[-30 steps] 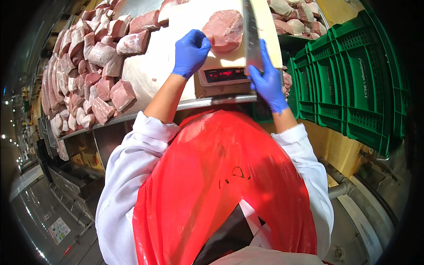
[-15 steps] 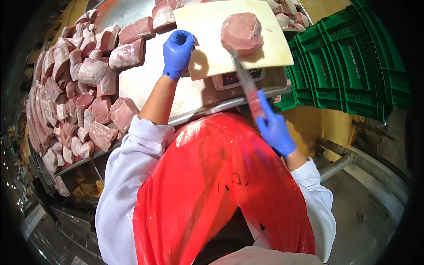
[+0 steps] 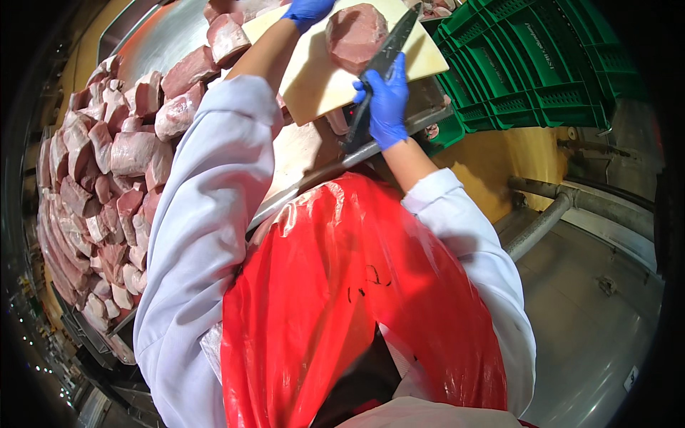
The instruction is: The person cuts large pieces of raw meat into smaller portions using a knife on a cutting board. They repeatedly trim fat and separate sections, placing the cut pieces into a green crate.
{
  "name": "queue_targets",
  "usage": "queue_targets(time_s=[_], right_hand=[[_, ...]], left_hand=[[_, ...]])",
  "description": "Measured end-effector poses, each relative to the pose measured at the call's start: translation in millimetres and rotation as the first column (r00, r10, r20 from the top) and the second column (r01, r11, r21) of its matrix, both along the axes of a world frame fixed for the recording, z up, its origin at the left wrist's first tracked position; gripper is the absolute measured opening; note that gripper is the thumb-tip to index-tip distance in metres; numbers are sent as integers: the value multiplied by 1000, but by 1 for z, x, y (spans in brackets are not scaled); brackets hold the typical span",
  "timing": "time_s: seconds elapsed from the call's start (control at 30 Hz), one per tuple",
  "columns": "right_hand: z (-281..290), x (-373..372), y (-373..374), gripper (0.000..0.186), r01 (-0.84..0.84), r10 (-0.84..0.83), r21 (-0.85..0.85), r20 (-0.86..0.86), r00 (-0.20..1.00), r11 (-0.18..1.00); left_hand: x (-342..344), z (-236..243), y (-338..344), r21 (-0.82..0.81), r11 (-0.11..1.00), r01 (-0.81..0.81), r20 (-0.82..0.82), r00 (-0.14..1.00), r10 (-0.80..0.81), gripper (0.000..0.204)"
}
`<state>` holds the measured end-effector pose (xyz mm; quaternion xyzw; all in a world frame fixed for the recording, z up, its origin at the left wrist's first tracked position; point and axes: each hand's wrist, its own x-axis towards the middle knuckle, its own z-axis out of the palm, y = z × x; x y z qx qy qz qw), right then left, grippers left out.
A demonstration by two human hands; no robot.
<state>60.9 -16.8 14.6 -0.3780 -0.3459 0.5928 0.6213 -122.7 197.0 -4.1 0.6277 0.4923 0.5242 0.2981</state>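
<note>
My right hand (image 3: 389,103), in a blue glove, is wrapped round the handle of a long knife (image 3: 394,44). The blade points up and away, just right of a thick round cut of raw pork (image 3: 355,41). That cut lies on a cream cutting board (image 3: 314,89), set on a scale whose red display partly shows below its edge. My left hand (image 3: 307,10), gloved too, reaches to the far edge of the picture, past the board's left side. Its fingers are cut off there, so whether it holds anything is hidden.
A big pile of raw pork pieces (image 3: 132,153) covers the table on the left, beside a bare metal surface (image 3: 175,39). Stacked green crates (image 3: 514,68) stand at the right. A metal rail (image 3: 542,222) runs below them.
My left hand has moved far forward, past the board's left side. My right hand has come up and left with the knife, whose blade now points away. The view has shifted slightly.
</note>
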Motion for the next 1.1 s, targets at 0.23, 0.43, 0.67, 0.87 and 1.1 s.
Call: queue_targets(time_s=[0.23, 0.43, 0.67, 0.87, 1.1], right_hand=[[1, 11, 31, 88, 73, -73, -3, -36, 997, 997], [6, 107, 144, 65, -300, 278, 59, 243, 929, 952], [52, 117, 125, 73, -525, 255, 132, 759, 599, 841], [6, 133, 60, 73, -635, 129, 95, 946, 298, 767], [-19, 236, -48, 72, -762, 367, -72, 903, 225, 644]], left_hand=[[3, -7, -60, -233, 972, 41, -316, 942, -115, 43], [62, 21, -183, -333, 932, -142, -285, 957, 44, 54], [50, 22, -232, -405, 895, -188, -58, 982, 180, 30], [10, 35, -236, -270, 923, -275, 101, 945, 312, 14], [27, 54, -212, 169, 880, -444, -77, 884, 461, 24]])
